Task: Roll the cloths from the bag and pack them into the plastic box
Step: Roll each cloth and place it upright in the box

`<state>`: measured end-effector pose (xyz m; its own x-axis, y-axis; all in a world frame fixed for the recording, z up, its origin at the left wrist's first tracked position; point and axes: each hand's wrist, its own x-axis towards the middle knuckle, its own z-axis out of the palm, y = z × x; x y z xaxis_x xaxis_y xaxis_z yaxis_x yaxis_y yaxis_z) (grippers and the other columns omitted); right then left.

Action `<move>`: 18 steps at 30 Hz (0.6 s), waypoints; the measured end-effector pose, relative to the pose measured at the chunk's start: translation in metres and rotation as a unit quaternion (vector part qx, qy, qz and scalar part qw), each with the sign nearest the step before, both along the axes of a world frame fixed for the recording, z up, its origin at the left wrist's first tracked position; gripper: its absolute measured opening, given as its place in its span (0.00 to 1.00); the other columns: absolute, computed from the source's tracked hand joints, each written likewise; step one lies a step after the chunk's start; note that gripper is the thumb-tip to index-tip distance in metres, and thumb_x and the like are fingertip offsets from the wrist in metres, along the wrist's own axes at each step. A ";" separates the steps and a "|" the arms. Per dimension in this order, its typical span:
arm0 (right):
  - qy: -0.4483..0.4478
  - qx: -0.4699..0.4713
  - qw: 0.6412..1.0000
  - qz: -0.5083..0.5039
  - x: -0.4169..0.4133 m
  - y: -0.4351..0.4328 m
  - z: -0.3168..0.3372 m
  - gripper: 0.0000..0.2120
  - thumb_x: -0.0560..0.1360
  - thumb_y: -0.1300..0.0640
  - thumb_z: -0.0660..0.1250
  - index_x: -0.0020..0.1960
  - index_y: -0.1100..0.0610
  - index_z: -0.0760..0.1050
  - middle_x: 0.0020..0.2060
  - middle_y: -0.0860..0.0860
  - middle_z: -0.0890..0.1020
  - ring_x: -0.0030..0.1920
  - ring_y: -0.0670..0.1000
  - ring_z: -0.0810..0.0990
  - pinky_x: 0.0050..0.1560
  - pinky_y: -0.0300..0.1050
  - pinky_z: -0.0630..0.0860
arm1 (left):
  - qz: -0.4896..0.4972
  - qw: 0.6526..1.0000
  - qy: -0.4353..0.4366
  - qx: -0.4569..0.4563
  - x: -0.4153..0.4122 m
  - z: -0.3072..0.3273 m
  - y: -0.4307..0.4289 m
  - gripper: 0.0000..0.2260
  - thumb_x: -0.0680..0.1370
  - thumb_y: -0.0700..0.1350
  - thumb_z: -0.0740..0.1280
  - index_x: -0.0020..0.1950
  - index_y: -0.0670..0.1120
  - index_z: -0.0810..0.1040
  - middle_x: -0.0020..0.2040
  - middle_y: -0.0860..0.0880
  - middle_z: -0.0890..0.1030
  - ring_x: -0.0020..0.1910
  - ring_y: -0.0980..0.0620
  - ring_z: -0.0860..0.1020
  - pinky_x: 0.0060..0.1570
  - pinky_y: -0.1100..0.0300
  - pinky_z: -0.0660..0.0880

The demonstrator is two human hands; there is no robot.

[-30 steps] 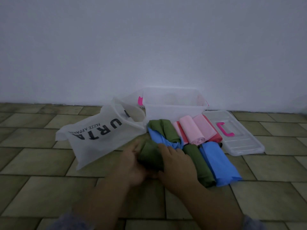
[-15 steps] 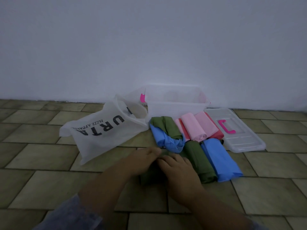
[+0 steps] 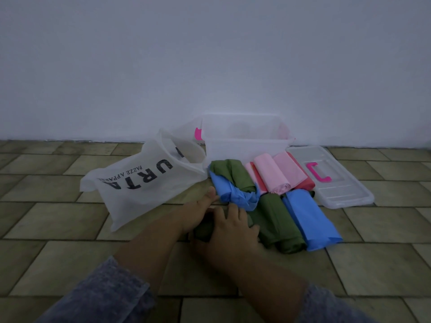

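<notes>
Dark green cloth [image 3: 204, 230], a soft half-made roll, lies on the tiled floor [image 3: 58, 220] directly in front of the person, mostly hidden under both hands. The left hand [image 3: 198, 209] lies over it with fingers stretched fairly straight, pressing down. The right hand [image 3: 233, 231] has its fingers bent over the top of the roll, gripping it. From where I stand this looks like the rolling step, near its end.

The finished rolled cloths [image 3: 277, 220], green, blue, pink and red, cluster between the hands and the clear plastic box [image 3: 247, 145] by the wall; I can't make out what is inside it. The clear lid with a pink handle [image 3: 338, 183] lies to its right, and the white fabric bag with black lettering [image 3: 144, 183] slumps to its left.

Next, I'd guess, the roll needs tightening to its end. It then needs a firm hold so it doesn't spring loose when moved.
</notes>
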<state>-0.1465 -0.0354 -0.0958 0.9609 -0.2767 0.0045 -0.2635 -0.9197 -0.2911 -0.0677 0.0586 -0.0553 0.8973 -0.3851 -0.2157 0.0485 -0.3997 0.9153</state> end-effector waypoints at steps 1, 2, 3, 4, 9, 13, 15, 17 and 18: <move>-0.004 0.001 1.000 -0.002 0.001 0.000 0.000 0.34 0.62 0.27 0.57 0.62 0.44 0.60 0.67 0.52 0.62 0.68 0.58 0.61 0.61 0.68 0.61 | -0.003 1.000 0.011 -0.002 0.000 0.000 0.000 0.25 0.77 0.61 0.58 0.69 0.49 0.70 0.66 0.48 0.72 0.59 0.52 0.72 0.61 0.59 0.67; -0.010 0.000 1.000 -0.003 0.001 -0.001 0.001 0.34 0.62 0.27 0.57 0.62 0.44 0.60 0.66 0.53 0.63 0.67 0.58 0.61 0.60 0.68 0.62 | -0.007 1.000 0.024 -0.003 0.001 -0.001 0.001 0.25 0.77 0.62 0.58 0.69 0.50 0.71 0.65 0.49 0.73 0.58 0.53 0.73 0.59 0.60 0.68; -0.018 -0.003 1.000 -0.004 0.001 -0.001 0.001 0.34 0.61 0.27 0.57 0.61 0.44 0.60 0.65 0.52 0.64 0.66 0.57 0.62 0.59 0.67 0.62 | -0.009 0.999 0.036 -0.001 0.001 -0.002 0.001 0.25 0.76 0.63 0.58 0.68 0.50 0.71 0.64 0.50 0.73 0.55 0.54 0.73 0.56 0.61 0.70; -0.030 -0.006 1.000 -0.004 0.001 -0.002 0.002 0.34 0.61 0.26 0.56 0.61 0.44 0.61 0.64 0.52 0.65 0.65 0.57 0.63 0.58 0.66 0.62 | -0.009 0.999 0.042 0.004 0.001 -0.002 0.001 0.25 0.76 0.63 0.58 0.68 0.50 0.71 0.63 0.50 0.73 0.53 0.55 0.73 0.53 0.62 0.70; -0.072 -0.010 0.997 0.012 -0.007 -0.009 0.004 0.32 0.59 0.27 0.56 0.58 0.42 0.63 0.57 0.48 0.70 0.60 0.55 0.67 0.56 0.63 0.64 | 0.019 0.999 -0.017 0.024 -0.003 -0.008 -0.001 0.25 0.77 0.59 0.60 0.70 0.48 0.66 0.69 0.44 0.69 0.62 0.49 0.69 0.64 0.59 0.62; 0.001 -0.004 0.999 0.053 -0.014 -0.013 0.000 0.34 0.61 0.27 0.56 0.64 0.40 0.60 0.60 0.48 0.69 0.64 0.56 0.63 0.59 0.66 0.62 | -0.017 0.995 -0.030 0.091 -0.005 -0.011 -0.002 0.26 0.78 0.59 0.57 0.72 0.46 0.65 0.72 0.43 0.66 0.69 0.46 0.65 0.67 0.59 0.58; 0.013 -0.008 0.997 0.075 -0.016 -0.018 0.001 0.35 0.62 0.27 0.56 0.65 0.40 0.59 0.61 0.47 0.69 0.65 0.56 0.62 0.60 0.66 0.62 | -0.060 0.991 -0.013 0.121 -0.002 -0.013 0.000 0.25 0.78 0.61 0.54 0.69 0.48 0.70 0.70 0.42 0.69 0.67 0.47 0.68 0.65 0.59 0.59; 0.032 -0.008 0.994 0.108 -0.018 -0.026 0.006 0.35 0.63 0.27 0.57 0.66 0.39 0.59 0.61 0.46 0.69 0.65 0.54 0.62 0.61 0.65 0.62 | -0.108 0.986 0.011 0.130 -0.001 -0.016 0.003 0.28 0.76 0.64 0.51 0.67 0.50 0.72 0.70 0.44 0.70 0.66 0.49 0.68 0.66 0.60 0.58; 0.040 -0.012 0.991 0.127 -0.019 -0.031 0.010 0.33 0.64 0.29 0.58 0.66 0.39 0.59 0.62 0.46 0.69 0.65 0.54 0.63 0.62 0.64 0.62 | -0.136 0.981 0.017 0.135 -0.001 -0.018 0.004 0.30 0.75 0.66 0.49 0.69 0.51 0.70 0.70 0.45 0.69 0.68 0.49 0.67 0.70 0.55 0.58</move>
